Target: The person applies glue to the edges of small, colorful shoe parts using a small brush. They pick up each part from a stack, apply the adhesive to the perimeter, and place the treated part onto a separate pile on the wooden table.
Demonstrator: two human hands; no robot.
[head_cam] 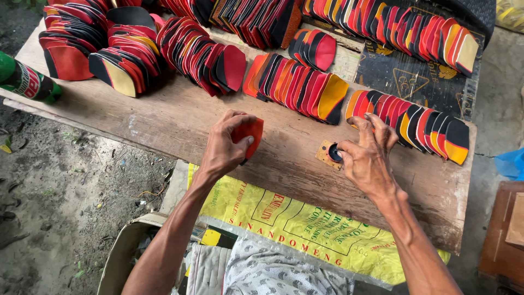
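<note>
My left hand (225, 145) grips a small orange-red rubber piece (251, 131) with a black underside, held just above the wooden plank (180, 117). My right hand (367, 155) rests on the plank further right, with thumb and fingers pinching a small black round object (334, 153) that sits on a little tan square plate (325, 155). Behind both hands lie rows of overlapping red, black, orange and yellow rubber pieces (297, 84). The nearest row (420, 123) lies just behind my right fingers.
A green bottle (24, 81) lies at the plank's left end. A black printed sheet (420, 76) lies under the far-right rows. A yellow printed sack (295, 224) hangs below the plank's near edge, over a cardboard box (123, 248) with cloth. Dirt ground lies left.
</note>
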